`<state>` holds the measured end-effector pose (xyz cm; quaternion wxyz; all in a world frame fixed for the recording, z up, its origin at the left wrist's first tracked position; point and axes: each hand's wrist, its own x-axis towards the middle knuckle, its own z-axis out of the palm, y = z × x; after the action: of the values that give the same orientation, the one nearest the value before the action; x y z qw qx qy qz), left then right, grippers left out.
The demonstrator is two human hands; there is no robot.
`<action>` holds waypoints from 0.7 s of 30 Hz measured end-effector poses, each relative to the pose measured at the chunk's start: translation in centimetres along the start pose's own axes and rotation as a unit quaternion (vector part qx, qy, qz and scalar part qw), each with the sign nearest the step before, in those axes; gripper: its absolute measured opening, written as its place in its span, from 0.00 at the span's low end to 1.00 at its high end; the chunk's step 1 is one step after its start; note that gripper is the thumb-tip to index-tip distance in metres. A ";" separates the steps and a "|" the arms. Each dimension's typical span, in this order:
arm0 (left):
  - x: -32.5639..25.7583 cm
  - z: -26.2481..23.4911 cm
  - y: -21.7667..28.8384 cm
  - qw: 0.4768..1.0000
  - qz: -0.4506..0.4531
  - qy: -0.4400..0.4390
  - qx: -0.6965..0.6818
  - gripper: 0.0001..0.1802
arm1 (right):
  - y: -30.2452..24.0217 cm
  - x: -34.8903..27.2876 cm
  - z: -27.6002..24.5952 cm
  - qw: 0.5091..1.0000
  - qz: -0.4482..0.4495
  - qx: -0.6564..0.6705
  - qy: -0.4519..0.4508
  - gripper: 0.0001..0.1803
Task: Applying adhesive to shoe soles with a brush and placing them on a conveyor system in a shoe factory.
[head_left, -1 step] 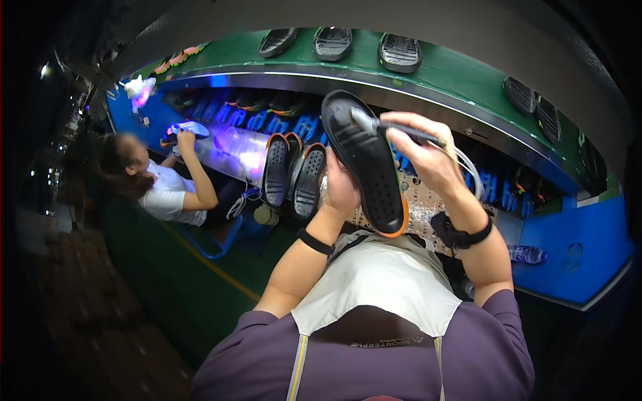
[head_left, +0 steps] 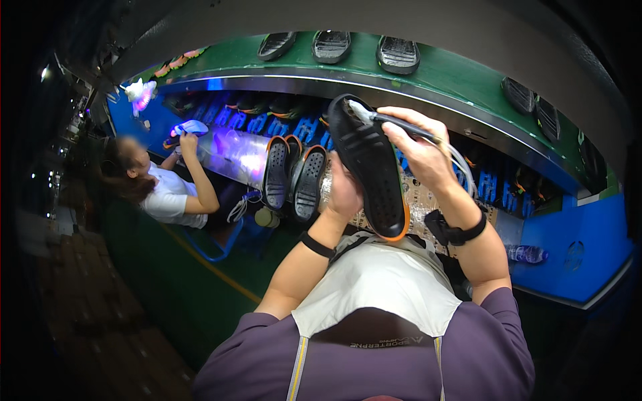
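Note:
In my left hand [head_left: 346, 187] is a black shoe sole [head_left: 371, 164] with an orange edge at its lower end. It is tilted, its ridged and perforated face toward me. My right hand [head_left: 422, 144] grips a black-handled brush [head_left: 401, 125] with pale bristles, and thin tubes trail from the handle's back end. The bristles touch the sole near its upper end, where a wet-looking patch shows. Left of my left hand, several similar soles [head_left: 309, 182] with orange edges lean together on the bench.
Beyond my hands runs a green conveyor belt [head_left: 468, 67] bearing several black soles [head_left: 398, 55]. Below it is a rack of blue holders [head_left: 306, 128]. A co-worker [head_left: 170, 190] sits at left under purple light. A plastic bottle [head_left: 525, 254] lies at right.
The brush tip has moved up the sole to its upper end. The sole has shifted slightly right. My right hand has moved a little left.

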<state>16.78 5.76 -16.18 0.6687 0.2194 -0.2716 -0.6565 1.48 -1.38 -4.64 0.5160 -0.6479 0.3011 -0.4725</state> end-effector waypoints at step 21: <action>0.7 -0.2 2.1 0.998 0.019 0.047 -0.044 0.44 | 1.0 0.0 -1.6 0.949 -0.176 -0.141 -0.220 0.14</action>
<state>18.46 5.09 -14.94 0.7019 0.2147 -0.2147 -0.6443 0.15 -2.29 -5.55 0.3813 -0.8445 0.1254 -0.3544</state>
